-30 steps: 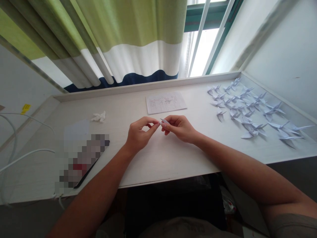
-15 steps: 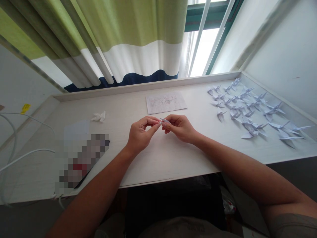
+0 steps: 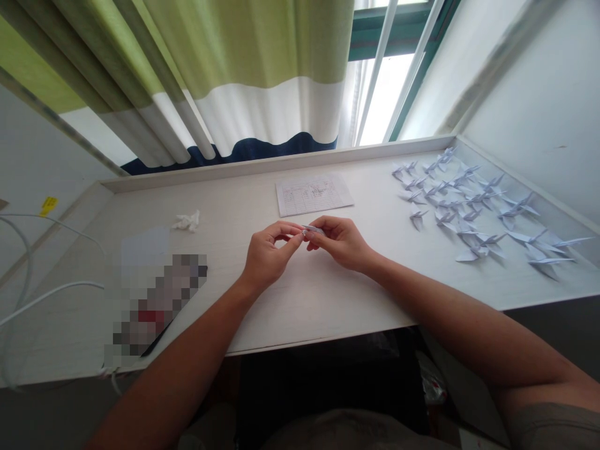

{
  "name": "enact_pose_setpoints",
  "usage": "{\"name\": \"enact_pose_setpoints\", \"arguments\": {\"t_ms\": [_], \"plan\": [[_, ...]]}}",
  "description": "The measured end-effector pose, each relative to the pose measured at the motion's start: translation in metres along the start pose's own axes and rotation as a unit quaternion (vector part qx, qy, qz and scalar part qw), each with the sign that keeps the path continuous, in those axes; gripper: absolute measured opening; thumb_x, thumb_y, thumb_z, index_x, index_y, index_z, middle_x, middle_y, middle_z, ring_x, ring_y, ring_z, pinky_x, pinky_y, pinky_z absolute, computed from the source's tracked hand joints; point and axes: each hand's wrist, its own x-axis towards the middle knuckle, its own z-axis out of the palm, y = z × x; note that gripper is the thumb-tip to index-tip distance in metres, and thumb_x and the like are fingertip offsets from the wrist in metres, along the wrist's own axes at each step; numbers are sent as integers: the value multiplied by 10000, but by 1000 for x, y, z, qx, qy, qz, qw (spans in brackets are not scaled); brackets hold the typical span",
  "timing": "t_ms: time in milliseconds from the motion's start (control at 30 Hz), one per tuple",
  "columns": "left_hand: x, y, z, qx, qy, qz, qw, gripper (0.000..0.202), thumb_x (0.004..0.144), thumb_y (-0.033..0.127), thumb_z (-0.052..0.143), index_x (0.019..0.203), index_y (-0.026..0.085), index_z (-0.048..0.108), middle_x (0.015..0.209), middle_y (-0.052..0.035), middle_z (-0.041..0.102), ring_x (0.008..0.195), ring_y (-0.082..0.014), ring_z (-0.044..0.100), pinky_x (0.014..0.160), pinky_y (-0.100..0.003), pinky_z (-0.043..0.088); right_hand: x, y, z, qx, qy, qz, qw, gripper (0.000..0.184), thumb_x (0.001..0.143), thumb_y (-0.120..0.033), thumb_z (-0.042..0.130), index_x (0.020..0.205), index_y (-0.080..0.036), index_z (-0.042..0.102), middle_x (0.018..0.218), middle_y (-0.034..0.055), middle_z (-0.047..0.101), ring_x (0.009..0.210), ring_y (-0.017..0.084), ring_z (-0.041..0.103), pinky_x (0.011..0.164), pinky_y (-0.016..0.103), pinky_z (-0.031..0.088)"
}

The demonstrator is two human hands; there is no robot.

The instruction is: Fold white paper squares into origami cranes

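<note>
Between my fingertips is a small folded piece of white paper (image 3: pixel 313 229), mostly covered by the fingers. My left hand (image 3: pixel 269 253) pinches its left end with thumb and forefinger. From the other side my right hand (image 3: pixel 342 242) grips it, the thumb lying along it and the fingers curled beneath. Both hands are held over the middle of the white table (image 3: pixel 300 306). Over to the right, several folded white paper cranes (image 3: pixel 445 215) stand close together on the tabletop.
A printed form sheet (image 3: pixel 314 195) lies beyond my hands. On the left are a crumpled tissue (image 3: pixel 187 221), a pale sheet of paper (image 3: pixel 145 247), a blurred-out flat object (image 3: pixel 159 306) and white cables (image 3: pixel 51 290). A raised rim (image 3: pixel 244 164) runs along the table's back.
The folded paper's visible edge has tilted slightly flatter between the fingertips. Both hands stay almost in place, still pinching it.
</note>
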Motion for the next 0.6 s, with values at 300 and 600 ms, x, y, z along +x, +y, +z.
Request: {"name": "enact_pose_setpoints", "arguments": {"t_ms": [300, 600], "plan": [[0, 1, 3, 29, 0, 18, 999, 143, 896, 366, 778, 867, 226, 773, 995, -52, 806, 927, -204, 745, 819, -344, 599, 0, 1, 1, 31, 9, -7, 999, 370, 845, -540, 863, 933, -192, 774, 868, 43, 779, 755, 168, 739, 738, 343, 628], [2, -2, 3, 43, 4, 23, 999, 128, 905, 349, 762, 864, 228, 770, 991, -48, 796, 923, -197, 740, 772, -315, 578, 4, 3, -2, 38, 25, 27, 999, 399, 755, -546, 924, 886, -192, 794, 897, 52, 804, 854, 187, 727, 854, 372, 598]]}}
